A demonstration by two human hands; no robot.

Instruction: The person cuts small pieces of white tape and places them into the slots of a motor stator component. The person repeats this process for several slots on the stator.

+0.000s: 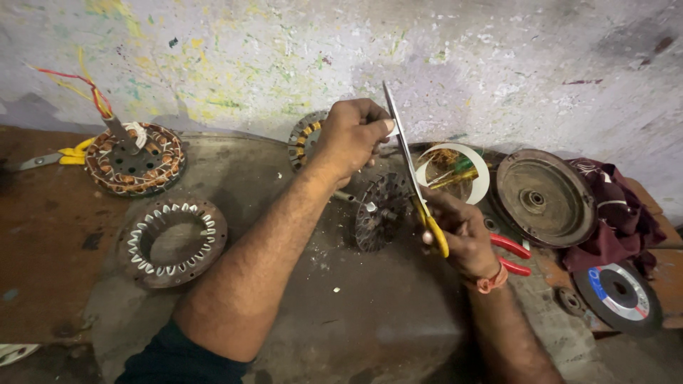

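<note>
In the centre of the frame, the left hand point(353, 133) pinches the upper end of a thin white sheet strip point(400, 135), its long axis running steeply down to the yellow-handled scissors point(425, 213) gripped closed in the right hand point(462, 238) just below

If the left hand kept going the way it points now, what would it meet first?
Probably the stator core lying flat just beyond the left hand, then the paint-spattered wall. Depth is unclear from this single view, so the hand could pass above the core.
</note>
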